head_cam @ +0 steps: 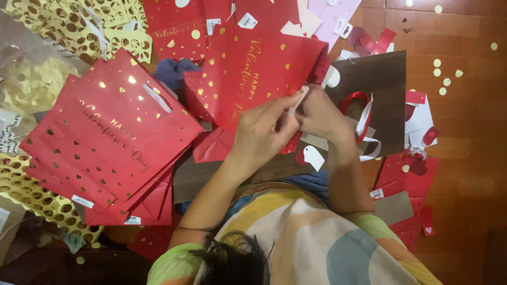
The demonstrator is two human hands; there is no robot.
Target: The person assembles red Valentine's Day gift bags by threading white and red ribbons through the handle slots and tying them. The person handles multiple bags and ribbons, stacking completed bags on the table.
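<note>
**Both hands on the ribbon at the bag's edge**

Right now my left hand (262,133) & right hand (318,113) pinch the white ribbon (297,100), fingers closed on it. Red gift bag (253,74) lies at 11 o'clock from them, long axis running 12–6. Both hands equally near.

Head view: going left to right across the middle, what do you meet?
Gold cut-out bags → stack of red gift bags → left hand → right hand, both on a white ribbon → red loop handle → bare wooden floor.
</note>
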